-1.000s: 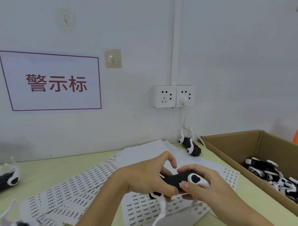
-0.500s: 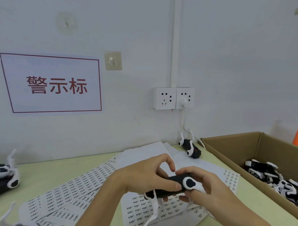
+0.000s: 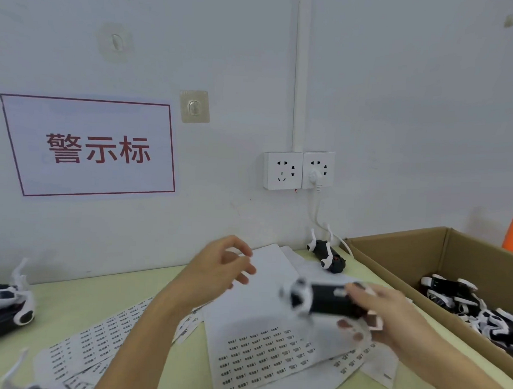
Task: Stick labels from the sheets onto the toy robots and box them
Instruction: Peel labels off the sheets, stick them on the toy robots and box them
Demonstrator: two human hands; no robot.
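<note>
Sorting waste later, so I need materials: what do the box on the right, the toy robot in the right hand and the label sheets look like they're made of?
Box: corrugated cardboard by its look, matte brown with folded walls.
Toy robot, gripped by the right hand: probably hard plastic, black body with white parts; motion blur hides the finish.
Label sheets: thin white paper printed in rows, likely adhesive-backed.

We are at a packing bench in a small workshop. At ten o'clock a printed red-framed sign [image 3: 87, 147] hangs on the bare white wall [image 3: 400, 97]; at twelve, a double socket [image 3: 298, 171]. Label sheets [image 3: 266, 353] litter the pale green table [image 3: 68, 303], and at three o'clock a cardboard box [image 3: 399, 253] holds toy robots [image 3: 456, 297].
</note>
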